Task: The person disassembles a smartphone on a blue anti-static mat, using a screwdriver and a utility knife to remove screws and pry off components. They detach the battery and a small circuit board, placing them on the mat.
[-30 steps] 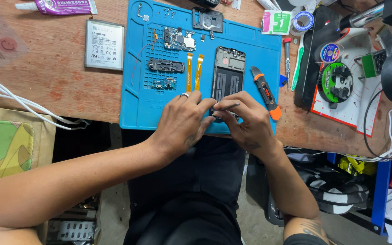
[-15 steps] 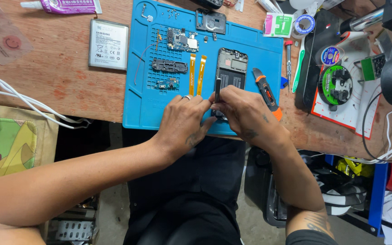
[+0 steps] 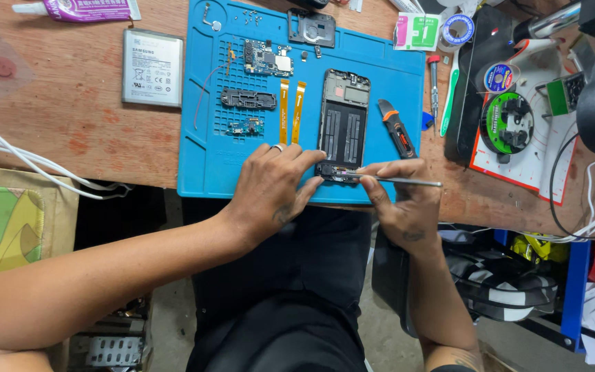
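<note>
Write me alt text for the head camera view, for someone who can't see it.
Seen from above, a left hand steadies the near end of an opened phone frame on a blue work mat, while the right hand works thin metal tweezers at its bottom edge. Circuit boards, two orange flex cables and a phone battery lie nearby on the wooden bench.

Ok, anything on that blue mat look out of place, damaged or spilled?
Nothing looks spilled or broken. The phone frame lies opened on the blue mat, its parts set out in rows beside it. The left hand steadies its lower end while the right hand holds a thin metal tool there. Loose screws sit scattered by the mat's top edge.
</note>
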